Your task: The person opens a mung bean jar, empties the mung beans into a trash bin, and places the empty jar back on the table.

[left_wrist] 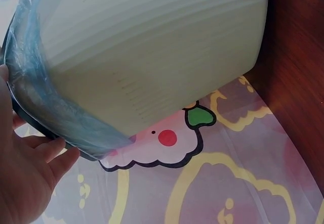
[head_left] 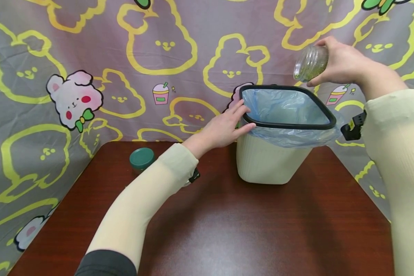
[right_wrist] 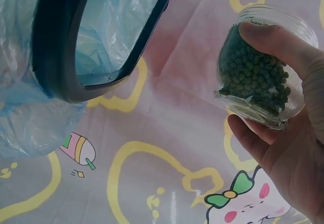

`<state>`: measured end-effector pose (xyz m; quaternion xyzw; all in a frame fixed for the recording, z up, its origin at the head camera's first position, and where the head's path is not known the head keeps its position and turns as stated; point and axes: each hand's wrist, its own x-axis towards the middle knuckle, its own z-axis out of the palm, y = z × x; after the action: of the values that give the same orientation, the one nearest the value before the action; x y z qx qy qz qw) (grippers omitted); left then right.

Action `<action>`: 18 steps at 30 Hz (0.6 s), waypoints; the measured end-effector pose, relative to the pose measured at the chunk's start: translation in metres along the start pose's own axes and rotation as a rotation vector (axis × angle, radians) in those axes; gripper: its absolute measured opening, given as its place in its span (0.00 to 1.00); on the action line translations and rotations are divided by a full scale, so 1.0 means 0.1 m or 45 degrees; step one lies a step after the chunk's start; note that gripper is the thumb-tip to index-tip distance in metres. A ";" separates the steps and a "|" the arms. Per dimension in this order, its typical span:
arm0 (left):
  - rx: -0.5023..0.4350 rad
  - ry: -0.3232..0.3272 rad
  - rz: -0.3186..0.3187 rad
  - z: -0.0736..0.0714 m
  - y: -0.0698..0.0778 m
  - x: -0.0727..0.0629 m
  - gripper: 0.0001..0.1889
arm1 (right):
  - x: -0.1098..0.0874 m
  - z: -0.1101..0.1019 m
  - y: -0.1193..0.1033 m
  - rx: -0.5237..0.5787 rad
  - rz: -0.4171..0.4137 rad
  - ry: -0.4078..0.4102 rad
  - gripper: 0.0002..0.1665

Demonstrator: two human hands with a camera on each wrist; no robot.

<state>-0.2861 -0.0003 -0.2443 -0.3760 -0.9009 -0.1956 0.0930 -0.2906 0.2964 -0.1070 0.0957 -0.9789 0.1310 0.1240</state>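
The patterned cloth (head_left: pixel 179 88) hangs right behind the table (head_left: pixel 248 234), so the widest room lies toward six o'clock. The waste bin (head_left: pixel 272 163) stands at one o'clock, near the far edge; I'd avoid nudging it back. The left hand (head_left: pixel 220 128) grips its rim (head_left: pixel 289 125) at nine o'clock, which should steady it. Well apart, the right hand (head_left: pixel 345 61) clasps the tilted glass jar (head_left: pixel 312 63) above the rim's one o'clock; better bring it lower, over the middle. The green-lidded container (head_left: pixel 142 158) sits at ten o'clock. Green grains (right_wrist: pixel 253 75) remain inside the jar and could scatter.
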 end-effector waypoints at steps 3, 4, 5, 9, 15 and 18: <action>0.007 -0.005 -0.006 -0.01 0.00 0.00 0.28 | 0.01 0.00 -0.01 0.006 -0.011 -0.001 0.62; 0.006 -0.006 -0.008 -0.01 0.00 0.00 0.28 | 0.01 0.00 -0.02 0.007 -0.014 -0.001 0.62; 0.006 -0.007 -0.009 -0.01 0.00 0.00 0.28 | 0.01 0.00 -0.02 0.006 -0.018 -0.002 0.62; 0.005 -0.002 -0.008 -0.02 0.00 -0.01 0.28 | 0.01 -0.01 -0.04 0.009 -0.024 -0.004 0.62; 0.007 -0.002 -0.005 -0.02 0.00 0.00 0.28 | 0.01 0.00 -0.03 0.007 -0.013 -0.005 0.62; 0.001 -0.009 -0.016 -0.01 0.00 0.00 0.28 | 0.01 -0.01 -0.03 0.010 -0.012 0.005 0.62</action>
<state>-0.2857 -0.0009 -0.2431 -0.3710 -0.9037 -0.1945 0.0888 -0.2909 0.2933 -0.1053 0.1005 -0.9777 0.1345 0.1260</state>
